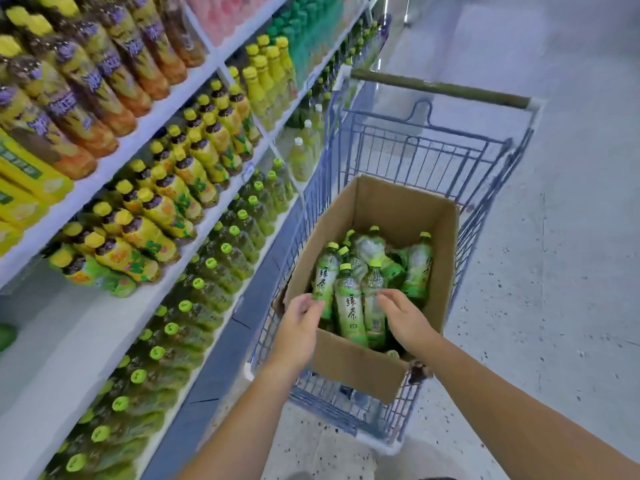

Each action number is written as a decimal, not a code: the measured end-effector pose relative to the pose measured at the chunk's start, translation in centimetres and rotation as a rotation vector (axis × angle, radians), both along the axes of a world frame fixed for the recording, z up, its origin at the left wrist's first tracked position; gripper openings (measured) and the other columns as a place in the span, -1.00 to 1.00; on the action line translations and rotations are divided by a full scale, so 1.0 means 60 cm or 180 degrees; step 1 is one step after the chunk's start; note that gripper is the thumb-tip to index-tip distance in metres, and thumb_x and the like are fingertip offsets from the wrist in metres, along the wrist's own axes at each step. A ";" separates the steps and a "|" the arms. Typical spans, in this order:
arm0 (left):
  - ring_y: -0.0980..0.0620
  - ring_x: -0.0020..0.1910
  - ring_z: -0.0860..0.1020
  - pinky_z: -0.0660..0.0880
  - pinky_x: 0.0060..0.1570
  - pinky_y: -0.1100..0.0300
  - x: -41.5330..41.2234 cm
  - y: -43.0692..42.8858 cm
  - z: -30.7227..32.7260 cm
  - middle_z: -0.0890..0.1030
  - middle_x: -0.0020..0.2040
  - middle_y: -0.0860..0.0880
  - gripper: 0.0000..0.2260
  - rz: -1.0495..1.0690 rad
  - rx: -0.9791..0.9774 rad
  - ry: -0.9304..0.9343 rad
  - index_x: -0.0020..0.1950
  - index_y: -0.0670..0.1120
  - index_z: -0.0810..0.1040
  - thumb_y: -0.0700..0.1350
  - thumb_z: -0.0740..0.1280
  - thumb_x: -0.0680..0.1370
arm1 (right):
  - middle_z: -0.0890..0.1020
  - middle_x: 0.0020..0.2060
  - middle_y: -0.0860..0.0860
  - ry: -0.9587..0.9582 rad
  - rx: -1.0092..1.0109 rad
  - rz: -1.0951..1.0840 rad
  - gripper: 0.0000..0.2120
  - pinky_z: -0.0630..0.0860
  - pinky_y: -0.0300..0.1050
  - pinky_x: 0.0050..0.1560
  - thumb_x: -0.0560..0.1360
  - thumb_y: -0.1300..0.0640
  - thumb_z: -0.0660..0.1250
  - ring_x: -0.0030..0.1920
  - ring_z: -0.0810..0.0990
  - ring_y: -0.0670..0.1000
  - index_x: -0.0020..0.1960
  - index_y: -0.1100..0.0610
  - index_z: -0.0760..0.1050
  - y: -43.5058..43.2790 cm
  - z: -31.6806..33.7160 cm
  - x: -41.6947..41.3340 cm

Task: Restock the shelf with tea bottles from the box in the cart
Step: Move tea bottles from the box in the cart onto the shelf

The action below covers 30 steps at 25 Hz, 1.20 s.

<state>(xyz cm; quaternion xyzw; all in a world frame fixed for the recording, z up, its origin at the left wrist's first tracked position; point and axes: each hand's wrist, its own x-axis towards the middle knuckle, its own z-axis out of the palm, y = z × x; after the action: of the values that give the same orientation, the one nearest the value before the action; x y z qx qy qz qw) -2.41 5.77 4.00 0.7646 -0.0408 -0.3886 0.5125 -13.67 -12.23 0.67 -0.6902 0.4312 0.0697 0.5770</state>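
Above the box (346, 362) in the cart (433, 157), my left hand (301, 320) and right hand (401, 317) hover open, tea bottles (349, 306) between them.

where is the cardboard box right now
In the head view's lower centre, the cardboard box sits inside the blue wire cart, right of the drinks shelves; the left hand and right hand hover over its near edge.

Pale grey speckled floor (554, 306) down the aisle under flat, even light, w/ white shelving (45, 341) in tiers along the left, purple-labelled bottles (65, 102) up top, yellow-capped bottles (173, 188) on the tier below, pink packs (214, 15) & green bottles (311, 26) further back.
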 end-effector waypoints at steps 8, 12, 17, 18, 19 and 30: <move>0.00 0.42 0.40 0.34 0.36 0.00 0.013 -0.119 -0.059 0.40 0.49 0.03 -0.33 -0.0636 0.0994 0.0357 0.61 -0.03 0.25 0.27 0.25 0.59 | 0.44 0.41 0.06 0.0639 0.0252 -0.0116 -0.46 0.32 -0.05 0.23 0.67 -0.19 0.07 0.23 0.42 0.02 0.54 0.09 0.27 -0.094 -0.081 -0.015; 0.02 -0.10 0.52 0.36 -0.11 0.13 0.038 -0.161 -0.092 0.54 -0.01 -0.01 -0.55 -0.1220 0.1730 0.0458 0.35 -0.16 0.43 0.13 0.24 0.61 | 0.45 0.36 0.06 0.0789 0.0670 -0.0341 -0.40 0.38 0.03 0.26 0.64 -0.25 0.13 0.23 0.44 0.07 0.54 0.09 0.26 -0.089 -0.114 0.007; 0.11 -0.34 0.28 0.35 -0.11 0.12 0.056 -0.198 -0.157 0.30 -0.26 0.05 -0.73 -0.1577 0.2209 0.0638 -0.19 -0.05 0.29 0.00 0.32 0.59 | 0.47 0.30 0.12 0.1066 0.0742 -0.0514 -0.32 0.33 -0.03 0.13 0.60 -0.23 0.20 0.17 0.45 0.10 0.57 0.13 0.19 -0.082 -0.172 0.021; 0.11 -0.34 0.28 0.35 -0.13 0.12 0.056 -0.202 -0.172 0.29 -0.27 0.04 -0.68 -0.1533 0.2234 0.0692 -0.25 -0.03 0.24 -0.01 0.33 0.58 | 0.43 0.40 0.13 0.1096 0.0739 -0.0521 -0.28 0.32 -0.03 0.14 0.58 -0.23 0.22 0.24 0.44 0.12 0.59 0.13 0.16 -0.081 -0.185 0.024; 0.10 -0.35 0.29 0.35 -0.18 0.13 0.054 -0.205 -0.186 0.29 -0.27 0.04 -0.65 -0.1454 0.2227 0.0738 -0.27 -0.03 0.21 -0.01 0.34 0.57 | 0.40 0.45 0.12 0.1106 0.0728 -0.0524 -0.25 0.32 -0.04 0.15 0.56 -0.24 0.25 0.28 0.43 0.11 0.59 0.13 0.15 -0.080 -0.195 0.026; -0.12 -0.14 0.62 0.28 -0.52 0.21 0.044 -0.211 -0.261 0.65 0.06 -0.17 -0.53 -0.1251 0.2155 0.0232 0.27 -0.27 0.51 -0.05 0.50 0.46 | 0.62 -0.09 -0.11 0.0900 0.0003 -0.0774 -0.61 0.57 -0.07 -0.11 0.33 -0.07 0.56 -0.10 0.61 -0.05 0.07 -0.02 0.52 -0.065 -0.263 0.068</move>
<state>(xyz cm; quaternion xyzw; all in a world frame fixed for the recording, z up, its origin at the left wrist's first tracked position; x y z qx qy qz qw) 0.26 -6.88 -11.69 0.8537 -0.0378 -0.4978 0.1483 -9.60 -16.11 -15.12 -0.6160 0.5883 0.0960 0.5151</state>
